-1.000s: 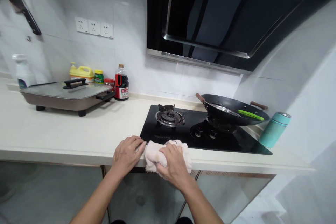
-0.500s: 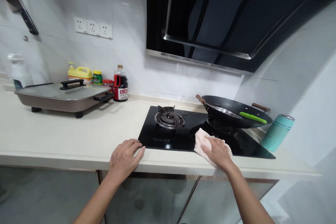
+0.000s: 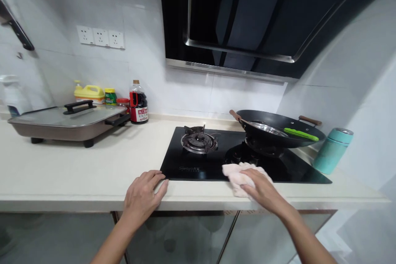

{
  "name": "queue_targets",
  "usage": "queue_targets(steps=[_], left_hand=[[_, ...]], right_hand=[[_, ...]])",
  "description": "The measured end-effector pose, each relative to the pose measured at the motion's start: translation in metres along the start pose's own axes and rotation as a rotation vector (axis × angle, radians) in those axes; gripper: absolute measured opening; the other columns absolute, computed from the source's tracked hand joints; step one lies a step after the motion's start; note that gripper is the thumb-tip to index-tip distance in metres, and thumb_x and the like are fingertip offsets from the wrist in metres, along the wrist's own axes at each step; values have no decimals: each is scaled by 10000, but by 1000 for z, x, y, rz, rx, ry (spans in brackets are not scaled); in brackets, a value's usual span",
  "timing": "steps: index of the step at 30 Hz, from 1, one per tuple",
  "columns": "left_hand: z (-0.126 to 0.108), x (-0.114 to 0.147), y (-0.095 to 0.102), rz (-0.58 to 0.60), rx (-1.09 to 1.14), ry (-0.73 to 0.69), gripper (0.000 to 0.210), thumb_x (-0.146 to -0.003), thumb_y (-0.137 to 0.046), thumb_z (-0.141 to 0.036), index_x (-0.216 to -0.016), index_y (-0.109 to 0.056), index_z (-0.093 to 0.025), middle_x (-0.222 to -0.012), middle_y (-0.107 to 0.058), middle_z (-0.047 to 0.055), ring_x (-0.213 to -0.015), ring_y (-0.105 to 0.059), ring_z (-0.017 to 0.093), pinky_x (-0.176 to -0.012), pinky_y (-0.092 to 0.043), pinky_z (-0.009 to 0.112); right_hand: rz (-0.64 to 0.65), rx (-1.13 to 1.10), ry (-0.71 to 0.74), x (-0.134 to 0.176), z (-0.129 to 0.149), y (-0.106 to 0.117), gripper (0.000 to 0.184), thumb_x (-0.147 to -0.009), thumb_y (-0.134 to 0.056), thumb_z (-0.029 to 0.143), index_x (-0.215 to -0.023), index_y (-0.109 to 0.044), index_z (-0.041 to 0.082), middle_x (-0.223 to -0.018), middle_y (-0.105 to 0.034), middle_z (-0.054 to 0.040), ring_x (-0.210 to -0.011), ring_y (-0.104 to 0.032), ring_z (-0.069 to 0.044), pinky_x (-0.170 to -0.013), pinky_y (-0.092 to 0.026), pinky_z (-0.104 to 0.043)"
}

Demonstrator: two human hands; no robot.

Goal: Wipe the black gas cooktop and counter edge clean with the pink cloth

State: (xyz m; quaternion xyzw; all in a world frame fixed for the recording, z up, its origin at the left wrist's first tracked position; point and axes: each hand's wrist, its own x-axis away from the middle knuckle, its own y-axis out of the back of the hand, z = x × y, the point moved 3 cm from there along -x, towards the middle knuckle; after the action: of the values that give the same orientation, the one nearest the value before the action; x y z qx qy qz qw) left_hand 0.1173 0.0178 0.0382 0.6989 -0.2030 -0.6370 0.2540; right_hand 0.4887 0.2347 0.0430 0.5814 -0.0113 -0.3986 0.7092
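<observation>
My right hand (image 3: 262,189) grips a pale pink cloth (image 3: 236,178), which lies bunched over the front edge of the black glass gas cooktop (image 3: 213,169) and onto the counter lip. Its fingertips are partly sunk in the cloth. My left hand (image 3: 142,193) rests on the counter with fingers stretched out, touching the cooktop's front left corner and holding nothing. Behind the cloth, dark control knobs (image 3: 236,158) partly show. A bare burner (image 3: 199,142) sits on the left of the cooktop. On the right burner stands a black wok (image 3: 262,138) with a green-handled utensil (image 3: 301,134) in it.
A turquoise flask (image 3: 332,150) stands right of the cooktop. Left on the counter (image 3: 77,169) is a lidded electric pan (image 3: 58,128), with a soy sauce bottle (image 3: 139,103) and several containers behind. A range hood (image 3: 229,20) overhangs the cooktop. A knife (image 3: 18,29) hangs far left.
My right hand has drawn the cloth toward the cooktop's front edge, uncovering more of the knobs. My left hand stays at the corner. The camera view has shifted slightly.
</observation>
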Motion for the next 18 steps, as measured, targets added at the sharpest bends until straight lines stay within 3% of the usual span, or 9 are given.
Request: queue_targets(steps=[4,7,12,18], left_hand=[[-2,-1,0,-20,-23,13,259,-996,-535,-406,-975,-730,-236,-1070,-756,42,-909,-697,223,-781,-511,366],[-3,-1,0,-9,-10,13,252,-993,-538,-403,-977,-730,-241,-1066,-756,41,-923,-697,228,-785,-512,365],[-2,-1,0,-9,-13,20,246,-993,-535,-394,-972,-728,-243,-1065,-758,41,-921,-697,227,-782,-509,359],[-3,-2,1,-13,-12,24,243,-993,-536,-385,-962,-725,-234,-1055,-752,40,-900,-694,218,-777,-510,357]], right_hand=[[-44,168,-243,27,-95,35,541,-947,-450,583,-1278,-662,211,-1340,-646,-127,-1228,-579,-326,-1062,-456,-485],[29,312,-392,20,-131,48,554,-947,-422,578,-1305,-663,230,-1370,-610,-124,-1239,-560,-333,-1055,-458,-477],[88,546,-570,-14,-140,51,483,-966,-421,488,-1342,-666,310,-1400,-534,-121,-1254,-501,-363,-1032,-425,-561],[35,518,-719,-43,-134,48,545,-996,-385,534,-1436,-601,295,-1363,-596,-154,-1269,-502,-417,-1007,-401,-655]])
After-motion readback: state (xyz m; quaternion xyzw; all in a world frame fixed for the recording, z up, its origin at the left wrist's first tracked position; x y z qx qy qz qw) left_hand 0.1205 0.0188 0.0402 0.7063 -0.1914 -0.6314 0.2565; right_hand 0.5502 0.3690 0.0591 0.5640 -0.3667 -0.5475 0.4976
